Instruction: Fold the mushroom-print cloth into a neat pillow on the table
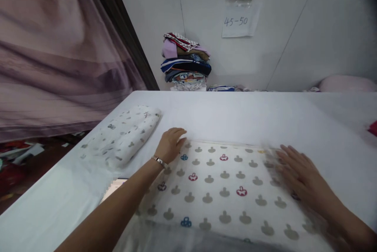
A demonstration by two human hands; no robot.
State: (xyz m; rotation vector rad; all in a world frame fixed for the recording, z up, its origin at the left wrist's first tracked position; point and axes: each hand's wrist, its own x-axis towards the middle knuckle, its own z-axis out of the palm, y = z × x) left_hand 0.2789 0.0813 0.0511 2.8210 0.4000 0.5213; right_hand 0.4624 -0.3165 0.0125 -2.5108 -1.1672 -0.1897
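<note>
A white cloth (pixel 216 185) printed with grey, red and blue mushroom-like shapes lies spread in front of me, its near part blurred. My left hand (pixel 171 145) is at its far left corner, fingers bent, with a gap between thumb and forefinger. On the far right side of the cloth, my right hand (pixel 303 173) reaches over the edge with fingers stretched out, slightly smeared by motion. Neither hand visibly grips the fabric. To the left of my left hand lies a folded white cloth (pixel 126 136) with small grey prints.
The white table (pixel 235 116) reaches back to a wall bearing paper signs (pixel 240 20). Behind its far edge stands a pile of folded fabrics (pixel 187 61). A pinkish curtain (pixel 59 48) hangs at left. A partly pixelated flat object (pixel 114 187) lies beside my left forearm.
</note>
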